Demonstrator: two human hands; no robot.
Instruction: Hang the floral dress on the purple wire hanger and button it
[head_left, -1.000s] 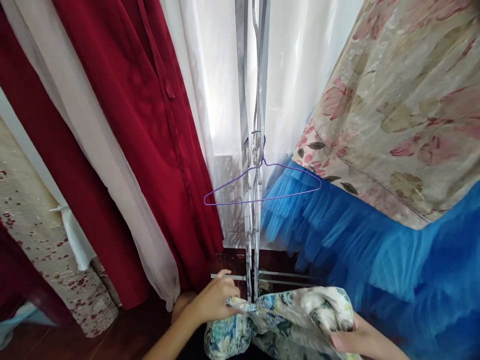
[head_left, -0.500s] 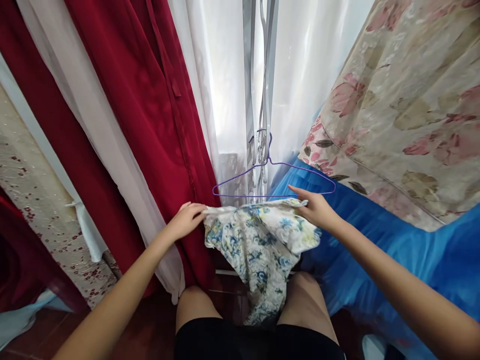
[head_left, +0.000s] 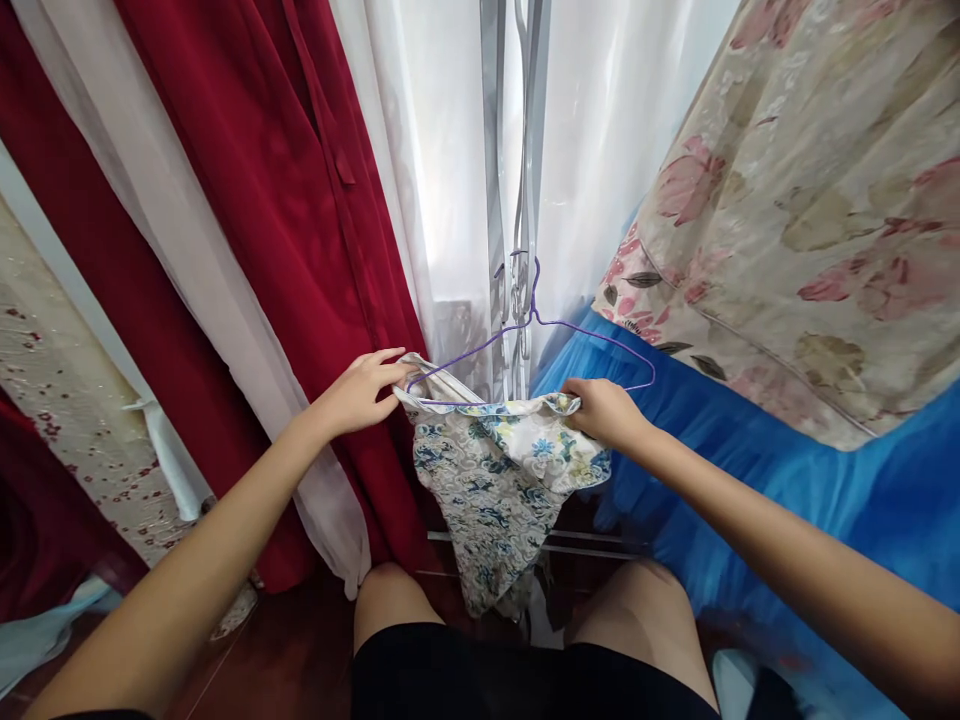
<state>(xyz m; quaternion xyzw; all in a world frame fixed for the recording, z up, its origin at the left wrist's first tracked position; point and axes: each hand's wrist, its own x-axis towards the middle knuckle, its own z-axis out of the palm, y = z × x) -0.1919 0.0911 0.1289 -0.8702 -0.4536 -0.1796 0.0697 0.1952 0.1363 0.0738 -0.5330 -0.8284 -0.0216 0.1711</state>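
Observation:
A white garment with a blue and yellow floral print (head_left: 495, 480) hangs between my two hands, its lower part dangling above my knees. My left hand (head_left: 366, 392) pinches the left end of its top edge, which is pulled up around the left corner of a purple hanger (head_left: 592, 330). My right hand (head_left: 604, 410) grips the top edge near its right end, just below the hanger's bar. The hanger's right corner sticks out beyond that hand, outside the cloth. At the top, the hanger's hook sits against a metal rack with several hooks (head_left: 517, 290).
Long dark red fabric (head_left: 300, 250) and a pale pink panel (head_left: 195, 260) hang on the left. White cloth (head_left: 450, 150) hangs behind the rack. On the right are a rose-print fabric (head_left: 810, 220) and blue tulle (head_left: 787, 520). Dark red tiles (head_left: 255, 670) cover the floor.
My left hand has raised the garment's left end over the hanger's left corner, opening its top edge there. My right hand has moved left and closed more tightly on the cloth.

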